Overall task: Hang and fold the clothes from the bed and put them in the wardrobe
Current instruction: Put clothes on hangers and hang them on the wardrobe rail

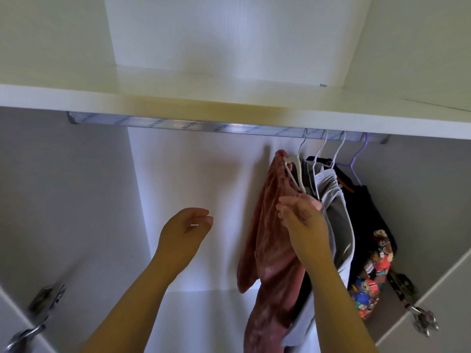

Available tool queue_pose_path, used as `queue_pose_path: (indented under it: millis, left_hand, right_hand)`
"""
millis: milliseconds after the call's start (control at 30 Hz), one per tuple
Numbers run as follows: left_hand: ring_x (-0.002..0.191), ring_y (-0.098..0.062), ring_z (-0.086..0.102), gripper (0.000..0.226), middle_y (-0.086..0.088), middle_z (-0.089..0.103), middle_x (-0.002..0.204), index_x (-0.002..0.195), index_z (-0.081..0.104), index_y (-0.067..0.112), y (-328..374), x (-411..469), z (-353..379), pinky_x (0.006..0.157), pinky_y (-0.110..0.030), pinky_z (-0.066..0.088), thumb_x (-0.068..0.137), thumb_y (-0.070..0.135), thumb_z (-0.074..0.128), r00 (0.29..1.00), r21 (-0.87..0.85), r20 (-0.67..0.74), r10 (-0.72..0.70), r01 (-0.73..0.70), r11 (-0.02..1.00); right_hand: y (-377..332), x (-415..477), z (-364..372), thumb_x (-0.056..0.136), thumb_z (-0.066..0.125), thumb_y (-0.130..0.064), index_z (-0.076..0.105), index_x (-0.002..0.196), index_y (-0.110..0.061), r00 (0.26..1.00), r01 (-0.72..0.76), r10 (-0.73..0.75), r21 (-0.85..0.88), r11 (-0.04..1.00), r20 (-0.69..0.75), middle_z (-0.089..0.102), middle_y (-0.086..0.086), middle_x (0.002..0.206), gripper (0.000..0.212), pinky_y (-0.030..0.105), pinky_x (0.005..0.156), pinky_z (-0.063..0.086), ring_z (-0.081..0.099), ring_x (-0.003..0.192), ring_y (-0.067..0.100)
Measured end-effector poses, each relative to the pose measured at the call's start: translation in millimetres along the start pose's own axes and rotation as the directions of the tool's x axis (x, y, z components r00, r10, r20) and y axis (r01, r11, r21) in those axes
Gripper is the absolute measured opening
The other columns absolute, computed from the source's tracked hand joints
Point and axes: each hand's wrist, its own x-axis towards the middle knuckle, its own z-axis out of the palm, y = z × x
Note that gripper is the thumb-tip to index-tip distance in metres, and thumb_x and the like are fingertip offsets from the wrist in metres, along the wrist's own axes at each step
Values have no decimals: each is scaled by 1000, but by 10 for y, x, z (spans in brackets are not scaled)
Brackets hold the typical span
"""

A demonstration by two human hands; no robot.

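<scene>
The dusty-pink velvet garment (270, 250) is hung lengthwise down on a white plastic hanger (293, 164) from the silver rail (178, 124), apparently pinched by the nearer right hand (300, 215); the left hand (186, 225) is slack, empty.

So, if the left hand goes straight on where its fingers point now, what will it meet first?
Most likely the pink garment on the rail: the left hand points rightward at it, nothing between. Depth is unclear, so it could reach the back wall instead.

head cam | faces forward into wardrobe (191, 174) | close, near shelf (153, 98) height | single view
</scene>
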Motion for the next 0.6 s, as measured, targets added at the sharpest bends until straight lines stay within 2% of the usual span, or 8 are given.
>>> queue_pose_path:
  millis: [33,100,167,267,367,433,500,600]
  left_hand:
    - [104,-14,64,17,8,69,110,106,65,29,9,-40,-16,97,-41,51,91,21,61,1000,-14,3,10,-10,1000]
    - [102,-14,65,18,9,71,107,107,66,28,9,-113,-78,96,-41,52,91,20,62,1000,-40,-6,21,-22,999]
    - [102,-14,66,19,7,71,106,106,67,28,-33,-184,-168,97,-41,52,90,19,63,1000,-55,-17,6,-7,998]
    - [102,-14,65,18,5,70,107,106,66,27,-152,-293,-266,99,-43,50,91,17,63,999,-53,-18,-51,50,997]
    - [102,-14,65,18,5,71,106,106,67,25,-250,-388,-321,99,-42,50,91,16,64,997,-71,13,-82,83,994]
    - [102,-14,66,18,4,71,107,106,67,24,-297,-452,-364,99,-41,51,91,16,64,994,-66,55,-93,97,993]
    - [101,-15,66,18,4,71,107,107,67,23,-340,-522,-401,98,-41,51,91,15,63,992,-63,76,-105,110,992]
    - [102,-15,66,18,3,71,107,107,67,23,-384,-678,-416,98,-41,51,91,15,63,989,-54,83,-122,127,990]
  right_hand:
    - [-12,-81,17,94,58,-3,71,101,-17,999,-34,33,21,999,17,70,10,99,20,35,84,56,67,90,24]
    - [-68,-223,57,94,57,-3,70,100,-17,994,-96,92,62,993,63,69,20,90,20,28,68,55,64,75,25]
    - [-130,-365,92,95,57,-1,70,100,-14,988,-133,125,90,987,93,68,25,89,19,23,59,52,59,69,27]
    - [-165,-581,91,94,58,0,69,101,-12,982,-160,151,77,984,113,71,18,86,18,21,61,52,61,71,38]
    - [-179,-771,91,92,61,-3,71,100,-16,980,-152,154,-22,988,123,75,2,86,19,26,78,56,69,84,23]
    - [-169,-908,140,92,61,-2,72,100,-16,975,-177,181,-43,983,128,75,1,90,19,35,87,55,70,90,20]
    - [-150,-1030,186,92,60,0,72,101,-13,971,-191,197,-55,980,132,75,1,89,20,33,87,55,70,88,14]
    - [-163,-1152,201,93,57,4,70,100,-10,966,-194,194,-16,981,173,75,0,78,20,18,73,54,69,73,6]
